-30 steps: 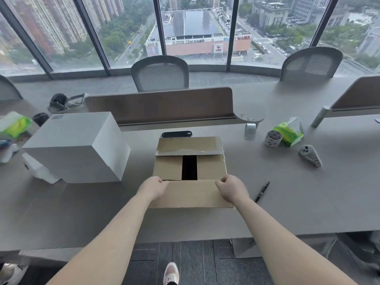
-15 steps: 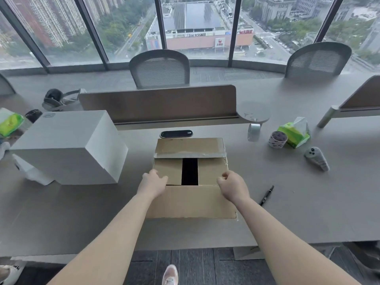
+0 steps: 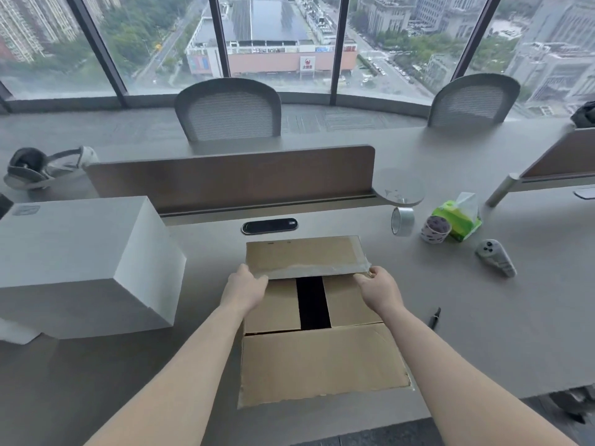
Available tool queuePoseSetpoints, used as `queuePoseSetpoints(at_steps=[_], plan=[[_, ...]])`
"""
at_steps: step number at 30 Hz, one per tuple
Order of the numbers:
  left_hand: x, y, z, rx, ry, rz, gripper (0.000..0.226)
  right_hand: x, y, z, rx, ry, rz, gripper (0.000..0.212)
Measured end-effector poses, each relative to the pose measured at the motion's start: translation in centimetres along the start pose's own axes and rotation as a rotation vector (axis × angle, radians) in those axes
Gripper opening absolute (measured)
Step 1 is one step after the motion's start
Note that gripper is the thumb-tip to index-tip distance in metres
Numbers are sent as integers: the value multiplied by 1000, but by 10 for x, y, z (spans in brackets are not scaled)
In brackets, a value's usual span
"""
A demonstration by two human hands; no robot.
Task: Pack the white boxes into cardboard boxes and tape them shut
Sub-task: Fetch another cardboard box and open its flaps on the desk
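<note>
Head, L hand (image 3: 246, 286), R hand (image 3: 378, 289) palm-down, gripping far flap (image 3: 302, 254)

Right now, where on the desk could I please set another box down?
Bare desk lies in front of the white box, left of the cardboard box, and right of the pen. Crowded back right: tape roll, cup, tissue pack and controller sit close together.

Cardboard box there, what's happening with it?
A person's left hand and right hand each hold the edge of the far flap of the cardboard box on the desk. The two side flaps are folded in, the near flap lies open. A white box sits to its left, a tape roll to the right.
</note>
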State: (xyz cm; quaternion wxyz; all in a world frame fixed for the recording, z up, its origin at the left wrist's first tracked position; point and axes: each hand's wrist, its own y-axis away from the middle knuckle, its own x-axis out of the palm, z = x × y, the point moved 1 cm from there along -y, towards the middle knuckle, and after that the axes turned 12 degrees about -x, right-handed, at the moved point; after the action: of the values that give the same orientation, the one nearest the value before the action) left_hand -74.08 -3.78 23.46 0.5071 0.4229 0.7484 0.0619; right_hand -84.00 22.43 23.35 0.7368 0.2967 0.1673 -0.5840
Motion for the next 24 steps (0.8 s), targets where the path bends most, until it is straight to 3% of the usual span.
queuePoseSetpoints(at_steps=[3, 7, 13, 19, 24], plan=[[-4, -17, -7, -4, 3, 20, 60, 6, -8, 8, 54, -128, -57, 41], [-15, -28, -13, -10, 16, -5, 50, 10, -13, 22, 75, -188, -114, 56], [-41, -42, -40, 18, 258, -89, 39, 2, -33, 57, -69, -108, -276, 61], [-49, -52, -74, 80, 390, -124, 37, 11, -65, 79, -194, -77, -143, 67], [-28, -65, -83, 50, 270, -70, 64, 24, -94, 75, -252, 130, 66, 64]])
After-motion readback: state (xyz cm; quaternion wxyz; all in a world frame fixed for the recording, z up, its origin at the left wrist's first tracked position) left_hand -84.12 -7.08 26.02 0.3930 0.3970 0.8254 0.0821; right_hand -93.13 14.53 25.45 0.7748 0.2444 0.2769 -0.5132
